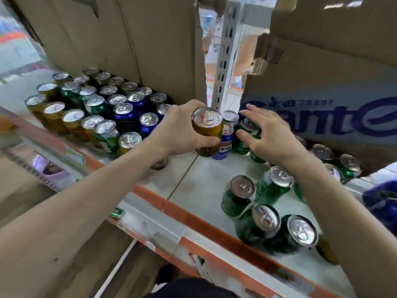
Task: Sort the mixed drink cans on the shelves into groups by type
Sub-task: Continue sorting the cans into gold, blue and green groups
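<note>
My left hand point(178, 130) grips a gold can point(207, 127) and holds it above the middle of the white shelf point(199, 186). Spread and open, my right hand point(272, 136) hovers over green cans point(241, 140) at the back, beside a blue can point(225, 145). On the left stand grouped cans: gold ones point(53, 115) along the front edge, green ones point(94, 104) and blue ones point(126, 112) behind. Several green cans point(272, 186) stand at the front right.
Tall cardboard boxes point(150, 44) rise behind the left cans, and a box with blue lettering point(322, 112) stands at the back right. A perforated metal upright point(225, 57) lies between them. The shelf's orange front rail point(193, 220) runs diagonally. More cardboard lies below left.
</note>
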